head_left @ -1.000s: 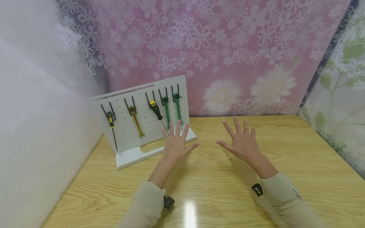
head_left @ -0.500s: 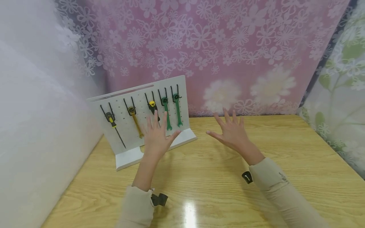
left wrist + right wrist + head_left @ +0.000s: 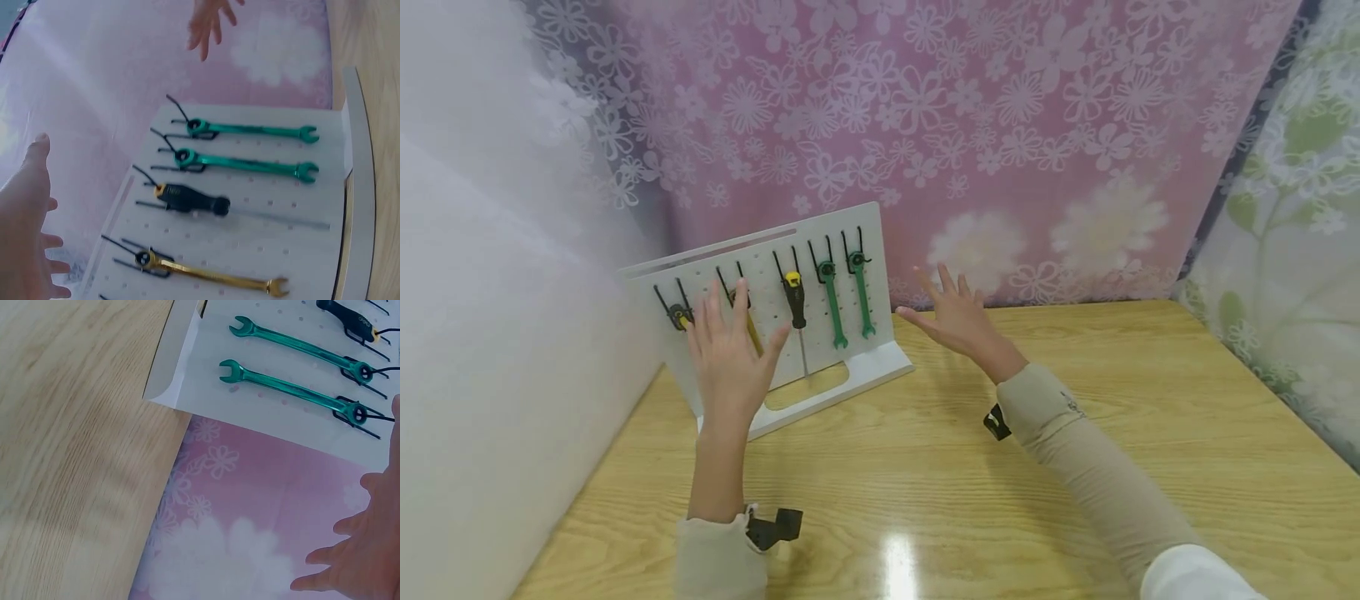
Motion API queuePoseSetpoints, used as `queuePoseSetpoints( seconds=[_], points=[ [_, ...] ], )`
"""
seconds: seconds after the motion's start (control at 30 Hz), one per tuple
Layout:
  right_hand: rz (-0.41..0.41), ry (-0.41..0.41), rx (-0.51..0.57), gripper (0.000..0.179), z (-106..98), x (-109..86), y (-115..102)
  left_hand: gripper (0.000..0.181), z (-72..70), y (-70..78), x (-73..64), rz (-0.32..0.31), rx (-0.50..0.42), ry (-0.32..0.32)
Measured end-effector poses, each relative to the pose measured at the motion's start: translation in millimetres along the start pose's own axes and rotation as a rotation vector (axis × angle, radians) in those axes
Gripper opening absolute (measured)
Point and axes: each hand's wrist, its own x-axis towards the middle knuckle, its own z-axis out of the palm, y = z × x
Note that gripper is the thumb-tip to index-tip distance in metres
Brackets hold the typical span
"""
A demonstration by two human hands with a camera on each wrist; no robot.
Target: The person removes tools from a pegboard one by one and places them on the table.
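Table: yellowish wood grain under the pegboard, with a bright glare patch (image 3: 898,567) well in front of it.
Room: a pink flowered curtain (image 3: 917,125) hangs behind the pegboard; whitish fabric (image 3: 512,333) rises to its left, and a white curtain with green leaves (image 3: 1292,250) stands well to its right.
Pegboard (image 3: 814,333): white, perforated, slotted along the top, standing at an angle on the table (image 3: 880,492); its base has a rounded cutout.
Green wrenches: 2, glossy, side by side at the pegboard's right end, the inner (image 3: 832,304) and the outer (image 3: 862,296), ring ends up on black hooks, forked ends down.
Middle screwdriver (image 3: 796,304): black handle, yellow top, grey shaft pointing down, near the pegboard's centre.
Gold wrench (image 3: 212,275): shiny, on the pegboard left of that screwdriver, partly hidden in the head view.
Left screwdriver (image 3: 678,315): yellow and black, at the pegboard's left end, mostly covered.
Left hand (image 3: 726,358): before the pegboard's left part, fingers spread, gripping nothing; contact cannot be told.
Right hand (image 3: 958,321): just right of the pegboard, fingers spread, gripping nothing.
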Motion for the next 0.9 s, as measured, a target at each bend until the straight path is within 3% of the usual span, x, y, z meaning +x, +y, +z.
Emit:
queuePoseSetpoints(
  seconds=[0.2, 0.53, 0.7, 0.9],
  points=[
    [0.012, -0.009, 0.134, 0.077, 8.3, 23.4, -8.3, 0.078, -8.7, -30.9, 0.8, -0.086, -0.080, 0.109],
    [0.038, -0.081, 0.630, 0.071, 27.9, 60.0, -5.7, 0.060, -5.5, -76.3, 2.5, -0.313, -0.431, 0.318],
    [0.066, -0.143, 0.866, 0.068, 36.5, 69.6, -3.9, 0.055, -1.8, -90.1, 5.7, -0.424, -0.533, 0.340],
    [0.080, -0.163, 1.028, 0.066, 44.7, 80.6, -6.0, 0.051, 0.6, -101.9, 8.2, -0.577, -0.700, 0.329]
  ],
)
